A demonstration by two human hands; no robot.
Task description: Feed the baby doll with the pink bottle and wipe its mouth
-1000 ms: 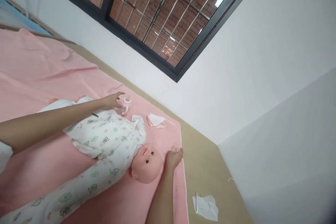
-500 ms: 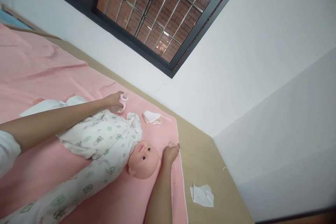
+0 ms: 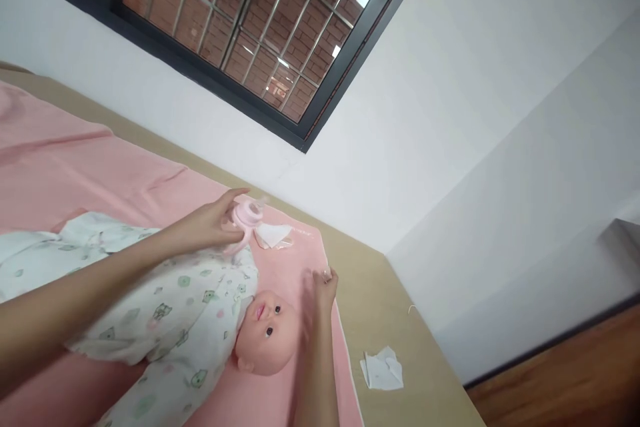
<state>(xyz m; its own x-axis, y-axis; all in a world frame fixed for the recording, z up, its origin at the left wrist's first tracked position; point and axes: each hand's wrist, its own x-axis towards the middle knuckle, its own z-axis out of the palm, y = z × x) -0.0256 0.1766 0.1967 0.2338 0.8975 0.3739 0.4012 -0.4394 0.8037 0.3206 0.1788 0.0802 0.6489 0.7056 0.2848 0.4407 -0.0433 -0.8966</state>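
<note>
My left hand (image 3: 215, 221) is wrapped round a pink baby bottle (image 3: 247, 215) with a handle; its clear nipple is bare and points up and right. The bottle is held above the doll's chest. My right hand (image 3: 325, 290) pinches a small clear plastic cap (image 3: 327, 273), mostly covered by the fingers, near the edge of the pink sheet (image 3: 165, 203). Between my arms lies a baby doll (image 3: 267, 340) on its back, in white clothes printed with green figures. My left forearm crosses over its body.
A white tissue (image 3: 273, 235) with a clear plastic piece under it lies just beyond the bottle. Another folded tissue (image 3: 383, 368) rests on the tan bed surface (image 3: 370, 280) at right. A white wall (image 3: 425, 147) and a barred window (image 3: 240, 27) stand behind.
My left hand has lifted the bottle and brought it right, closer to the tissue. My right hand still holds the cap, now turned more upright. The view has shifted right.
</note>
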